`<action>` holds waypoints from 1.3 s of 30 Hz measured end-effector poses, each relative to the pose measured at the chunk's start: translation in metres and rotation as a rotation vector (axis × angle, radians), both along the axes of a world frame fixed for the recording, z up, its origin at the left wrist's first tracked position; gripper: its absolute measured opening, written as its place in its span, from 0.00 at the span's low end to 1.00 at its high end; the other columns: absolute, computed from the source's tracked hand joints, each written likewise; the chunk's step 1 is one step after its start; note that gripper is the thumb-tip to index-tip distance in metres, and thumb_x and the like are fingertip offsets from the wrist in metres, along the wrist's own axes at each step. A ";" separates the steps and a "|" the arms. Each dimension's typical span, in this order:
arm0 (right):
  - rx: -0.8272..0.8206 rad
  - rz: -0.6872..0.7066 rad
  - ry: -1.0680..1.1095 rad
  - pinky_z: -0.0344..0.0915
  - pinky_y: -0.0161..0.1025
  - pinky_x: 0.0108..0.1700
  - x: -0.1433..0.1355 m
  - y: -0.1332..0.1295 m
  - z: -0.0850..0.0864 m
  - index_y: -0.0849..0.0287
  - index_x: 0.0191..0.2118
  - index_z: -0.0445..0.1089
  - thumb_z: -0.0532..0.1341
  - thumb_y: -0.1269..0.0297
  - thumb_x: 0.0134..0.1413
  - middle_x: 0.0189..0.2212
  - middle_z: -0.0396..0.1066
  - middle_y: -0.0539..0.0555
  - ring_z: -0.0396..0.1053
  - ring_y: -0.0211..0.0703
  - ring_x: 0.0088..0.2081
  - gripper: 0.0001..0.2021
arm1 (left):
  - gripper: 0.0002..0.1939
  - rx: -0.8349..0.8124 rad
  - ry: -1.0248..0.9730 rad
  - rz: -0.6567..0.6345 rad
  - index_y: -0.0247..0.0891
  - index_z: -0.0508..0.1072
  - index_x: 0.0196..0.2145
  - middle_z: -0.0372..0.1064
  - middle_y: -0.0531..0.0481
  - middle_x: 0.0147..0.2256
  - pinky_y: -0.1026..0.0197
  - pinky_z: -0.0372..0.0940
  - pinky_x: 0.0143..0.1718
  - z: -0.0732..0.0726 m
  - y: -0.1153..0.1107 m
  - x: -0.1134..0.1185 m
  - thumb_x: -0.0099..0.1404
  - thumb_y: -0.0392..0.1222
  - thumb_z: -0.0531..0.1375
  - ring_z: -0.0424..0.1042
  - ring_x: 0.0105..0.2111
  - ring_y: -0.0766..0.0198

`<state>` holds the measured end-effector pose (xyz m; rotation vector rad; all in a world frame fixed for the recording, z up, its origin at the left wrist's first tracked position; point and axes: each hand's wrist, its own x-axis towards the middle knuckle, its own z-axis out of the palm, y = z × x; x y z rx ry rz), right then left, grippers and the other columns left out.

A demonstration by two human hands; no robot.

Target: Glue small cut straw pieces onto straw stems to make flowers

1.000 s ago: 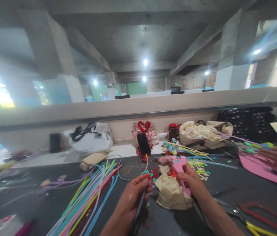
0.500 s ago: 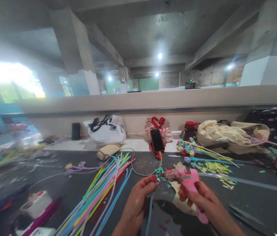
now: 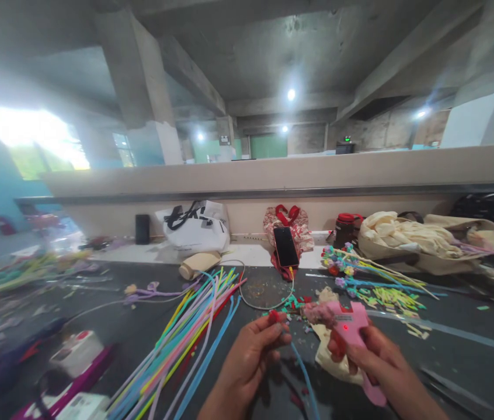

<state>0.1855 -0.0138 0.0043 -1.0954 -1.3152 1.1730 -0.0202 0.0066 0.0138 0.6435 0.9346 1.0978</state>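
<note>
Between the thumb and fingertips of my left hand [image 3: 247, 356] is a small red fuzzy piece [image 3: 274, 317]. A blue pipe cleaner [image 3: 303, 373] hangs down from beside those fingers; whether it joins the red piece I cannot tell. My right hand [image 3: 378, 359] is wrapped around the handle of a pink glue gun [image 3: 352, 324], whose small red light is lit. Its crusted nozzle [image 3: 317, 314] points left toward my left fingertips and stays apart from them. Under the gun lies a cream cloth [image 3: 332, 359].
Many coloured pipe cleaners [image 3: 185, 332] lie left of my hands. A phone [image 3: 286, 247] leans on a patterned bag, its cable looping over the table. Cut yellow pieces [image 3: 387, 299] and small flowers [image 3: 337, 262] lie right. A power strip [image 3: 74, 388] is front left, tweezers [image 3: 452, 388] front right.
My left hand has turned, and more of its fingers now show. The blue pipe cleaner has swung to the right. The glue gun stays in my right hand; the view has shifted slightly.
</note>
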 end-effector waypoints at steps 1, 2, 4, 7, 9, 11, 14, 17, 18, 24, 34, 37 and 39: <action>0.004 0.006 0.003 0.57 0.33 0.24 0.000 0.000 0.000 0.61 0.33 0.68 0.59 0.50 0.41 0.26 0.72 0.54 0.65 0.40 0.24 0.18 | 0.14 0.000 0.001 -0.008 0.31 0.72 0.33 0.70 0.48 0.28 0.76 0.58 0.15 0.000 0.000 0.000 0.45 0.35 0.65 0.70 0.24 0.70; 0.006 0.011 0.008 0.57 0.33 0.23 0.001 0.000 0.000 0.62 0.33 0.68 0.59 0.50 0.41 0.26 0.72 0.54 0.64 0.40 0.24 0.18 | 0.14 0.002 0.003 -0.015 0.31 0.72 0.32 0.70 0.49 0.27 0.76 0.57 0.14 0.000 0.000 0.000 0.45 0.35 0.65 0.69 0.23 0.71; 0.005 0.013 0.020 0.57 0.32 0.23 0.001 0.000 0.001 0.62 0.35 0.68 0.60 0.51 0.41 0.25 0.72 0.54 0.64 0.40 0.23 0.19 | 0.12 0.007 0.014 -0.024 0.30 0.72 0.31 0.69 0.50 0.24 0.77 0.53 0.11 -0.001 0.000 -0.001 0.46 0.36 0.64 0.66 0.19 0.74; 0.001 -0.003 0.040 0.58 0.33 0.24 0.000 -0.002 0.001 0.62 0.37 0.67 0.60 0.51 0.40 0.26 0.71 0.54 0.65 0.40 0.24 0.20 | 0.09 0.004 0.012 -0.043 0.30 0.72 0.27 0.67 0.53 0.20 0.78 0.50 0.10 -0.003 0.001 0.000 0.47 0.37 0.64 0.61 0.14 0.78; 0.000 -0.012 0.040 0.59 0.33 0.25 -0.001 -0.003 0.002 0.61 0.38 0.67 0.60 0.51 0.41 0.27 0.71 0.54 0.66 0.41 0.25 0.20 | 0.08 -0.004 -0.015 -0.055 0.30 0.71 0.25 0.66 0.53 0.20 0.77 0.51 0.10 -0.004 0.001 0.000 0.47 0.37 0.64 0.61 0.14 0.78; -0.004 -0.009 0.015 0.59 0.33 0.25 -0.002 -0.004 0.003 0.61 0.36 0.68 0.59 0.49 0.41 0.27 0.71 0.55 0.66 0.41 0.26 0.20 | 0.08 -0.010 -0.060 -0.077 0.29 0.71 0.25 0.66 0.53 0.19 0.77 0.52 0.11 -0.005 0.000 0.001 0.47 0.37 0.64 0.62 0.14 0.78; -0.019 -0.014 -0.053 0.59 0.32 0.23 -0.004 -0.005 0.004 0.61 0.34 0.68 0.57 0.48 0.43 0.25 0.70 0.54 0.64 0.39 0.24 0.20 | 0.09 -0.020 -0.113 -0.105 0.28 0.72 0.26 0.65 0.53 0.17 0.76 0.52 0.12 -0.007 -0.001 0.002 0.47 0.38 0.64 0.60 0.13 0.78; -0.003 -0.036 -0.099 0.57 0.31 0.22 -0.005 -0.007 0.005 0.62 0.34 0.68 0.56 0.49 0.45 0.25 0.70 0.54 0.63 0.37 0.23 0.19 | 0.10 -0.033 -0.114 -0.072 0.28 0.72 0.27 0.65 0.53 0.18 0.76 0.52 0.12 -0.010 -0.001 0.002 0.47 0.39 0.63 0.60 0.13 0.78; 0.014 -0.042 -0.105 0.58 0.31 0.22 -0.005 -0.008 0.004 0.62 0.34 0.69 0.56 0.49 0.46 0.25 0.70 0.53 0.63 0.38 0.23 0.19 | 0.10 -0.037 -0.113 -0.064 0.29 0.72 0.27 0.66 0.53 0.18 0.76 0.51 0.12 -0.010 -0.001 0.003 0.47 0.39 0.63 0.59 0.13 0.78; 0.031 -0.055 -0.104 0.62 0.33 0.28 -0.007 -0.012 0.004 0.62 0.36 0.70 0.55 0.49 0.47 0.27 0.71 0.54 0.66 0.41 0.27 0.20 | 0.09 0.013 -0.108 -0.127 0.29 0.70 0.20 0.60 0.56 0.13 0.75 0.48 0.12 -0.011 -0.001 0.007 0.47 0.40 0.62 0.56 0.12 0.78; 0.091 -0.091 -0.216 0.64 0.34 0.31 -0.012 -0.015 0.010 0.62 0.33 0.71 0.54 0.44 0.44 0.25 0.70 0.54 0.66 0.43 0.28 0.24 | 0.13 0.065 -0.034 -0.192 0.30 0.68 0.21 0.56 0.58 0.11 0.73 0.45 0.13 -0.019 0.002 0.008 0.48 0.46 0.61 0.53 0.11 0.78; 0.107 -0.079 -0.188 0.64 0.34 0.31 -0.012 -0.013 0.006 0.62 0.34 0.70 0.54 0.44 0.45 0.26 0.70 0.54 0.66 0.43 0.28 0.24 | 0.13 0.072 -0.009 -0.191 0.31 0.68 0.20 0.55 0.59 0.11 0.73 0.44 0.12 -0.016 0.000 0.009 0.48 0.46 0.61 0.52 0.11 0.78; 0.118 -0.054 -0.176 0.64 0.34 0.32 -0.011 -0.012 0.002 0.62 0.35 0.70 0.54 0.46 0.46 0.27 0.69 0.54 0.66 0.43 0.29 0.23 | 0.14 0.067 0.012 -0.184 0.31 0.68 0.20 0.54 0.59 0.10 0.73 0.43 0.12 -0.013 -0.001 0.010 0.48 0.47 0.61 0.50 0.10 0.78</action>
